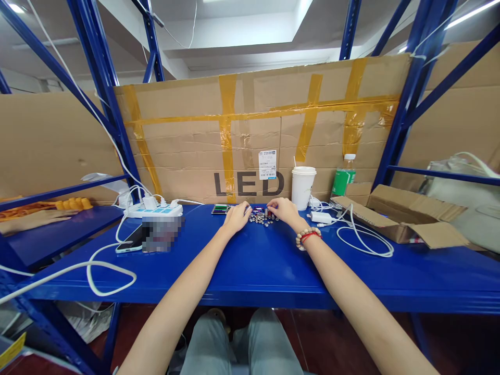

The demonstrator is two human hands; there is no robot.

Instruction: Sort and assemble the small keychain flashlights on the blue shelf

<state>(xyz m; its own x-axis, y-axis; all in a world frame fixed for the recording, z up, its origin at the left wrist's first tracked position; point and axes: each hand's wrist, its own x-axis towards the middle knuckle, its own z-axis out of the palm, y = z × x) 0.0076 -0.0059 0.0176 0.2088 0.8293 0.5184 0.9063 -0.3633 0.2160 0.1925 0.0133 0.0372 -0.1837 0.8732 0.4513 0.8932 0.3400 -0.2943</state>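
Both my arms reach out over a blue shelf top (253,265). My left hand (237,216) rests with its fingers curled at the left edge of a small heap of several tiny metal parts (262,219). My right hand (283,209), with a bead bracelet and a red band at the wrist, has its fingertips pinched together on the right side of the heap. What either hand holds is too small to make out. A flat dark device (221,209) lies just behind my left hand.
A white paper cup (303,186) and a green bottle (344,176) stand behind the heap. An open cardboard box (398,213) and white cables (363,239) lie to the right. A power strip (154,209) and a phone (130,242) lie on the left. A taped cardboard wall (258,135) closes the back.
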